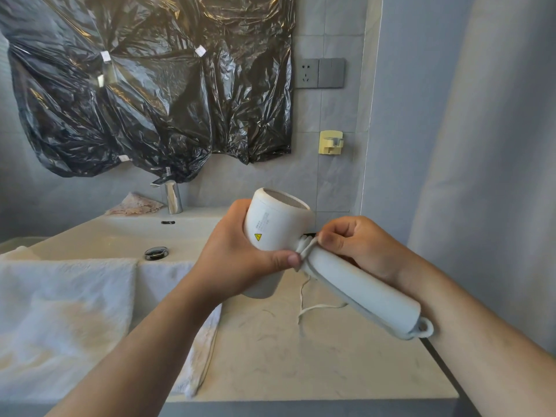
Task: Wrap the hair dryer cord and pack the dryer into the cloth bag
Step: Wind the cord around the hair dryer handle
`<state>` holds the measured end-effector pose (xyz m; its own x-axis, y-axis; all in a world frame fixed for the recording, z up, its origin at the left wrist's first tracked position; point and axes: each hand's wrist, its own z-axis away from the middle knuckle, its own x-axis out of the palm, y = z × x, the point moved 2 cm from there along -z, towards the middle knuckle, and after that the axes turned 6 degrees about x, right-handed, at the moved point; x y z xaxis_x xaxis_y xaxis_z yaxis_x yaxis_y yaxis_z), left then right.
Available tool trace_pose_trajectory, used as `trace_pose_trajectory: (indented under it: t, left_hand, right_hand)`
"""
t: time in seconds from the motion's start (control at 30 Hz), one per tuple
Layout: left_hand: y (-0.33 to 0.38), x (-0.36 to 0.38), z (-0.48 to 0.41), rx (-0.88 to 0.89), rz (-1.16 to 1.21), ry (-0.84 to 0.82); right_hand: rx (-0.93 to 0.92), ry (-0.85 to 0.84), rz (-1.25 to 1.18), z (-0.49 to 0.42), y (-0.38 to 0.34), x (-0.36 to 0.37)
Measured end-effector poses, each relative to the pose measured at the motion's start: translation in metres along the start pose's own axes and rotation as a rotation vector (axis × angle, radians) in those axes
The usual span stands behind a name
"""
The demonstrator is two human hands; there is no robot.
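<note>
I hold a white hair dryer (278, 224) above the counter, nozzle end up. My left hand (237, 254) grips its barrel, thumb pressed at the joint with the handle. The pale grey handle (361, 288) slants down to the right and ends in a hanging loop (424, 328). My right hand (361, 245) pinches the white cord (307, 247) right at that joint, behind the handle. A thin white string (304, 307) trails from there onto the counter. A pinkish crumpled cloth (135, 204) lies left of the faucet; whether it is the bag I cannot tell.
A white sink (126, 233) with a drain plug (156, 252) and chrome faucet (174, 197) lies to the left. White towels (66, 314) hang over its front edge. The marble counter (285, 365) spreads below my hands. Black plastic (150, 85), a socket (319, 73) and a yellow holder (330, 142) are on the wall.
</note>
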<state>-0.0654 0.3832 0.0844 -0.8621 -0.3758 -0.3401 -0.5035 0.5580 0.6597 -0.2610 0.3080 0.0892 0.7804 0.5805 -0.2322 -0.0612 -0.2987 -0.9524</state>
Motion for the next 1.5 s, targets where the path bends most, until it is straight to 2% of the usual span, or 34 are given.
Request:
trace_pose_trajectory:
  t: [0.23,0.27,0.37,0.4,0.6,0.7,0.8,0.93,1.1,1.23,1.3,1.4,1.5]
  left_hand:
    - [0.002,0.007,0.003,-0.003,0.241,-0.012]
    - [0.002,0.010,0.004,-0.021,0.278,-0.003]
    - [-0.002,0.018,0.007,-0.095,0.331,0.052]
    - [-0.004,0.019,0.007,-0.123,0.335,0.082]
    - [-0.009,0.024,0.011,-0.216,0.378,0.192]
    - [-0.010,0.029,0.013,-0.234,0.343,0.255]
    - [-0.006,0.031,0.012,-0.195,0.207,0.331]
    - [-0.010,0.032,0.005,-0.193,0.048,0.295]
    - [-0.011,0.034,0.002,-0.233,0.076,0.235]
    - [-0.007,0.034,0.007,-0.255,0.149,0.267]
    - [-0.007,0.034,0.007,-0.252,0.160,0.300]
    - [-0.010,0.033,0.004,-0.248,0.150,0.362]
    - [-0.016,0.031,0.001,-0.260,0.092,0.425]
  right_hand:
    - [-0.026,-0.158,-0.356,-0.009,0.012,0.006]
    - [-0.034,-0.158,-0.438,-0.011,0.017,0.011]
    - [-0.040,-0.166,-0.881,-0.012,0.032,0.030]
    - [-0.054,-0.156,-0.936,-0.011,0.033,0.038]
    - [-0.007,0.035,-0.873,-0.012,0.034,0.055]
    - [0.021,0.065,-0.922,-0.015,0.036,0.057]
    - [0.039,0.051,-0.920,-0.014,0.036,0.056]
    - [0.073,0.043,-0.928,-0.012,0.036,0.052]
    - [0.117,0.050,-0.987,-0.010,0.041,0.053]
    - [0.135,0.122,-1.054,-0.012,0.043,0.059]
    - [0.152,0.219,-0.977,-0.012,0.044,0.061]
    - [0.122,0.375,-0.702,-0.009,0.044,0.067]
    - [0.073,0.447,-0.488,-0.005,0.042,0.072]
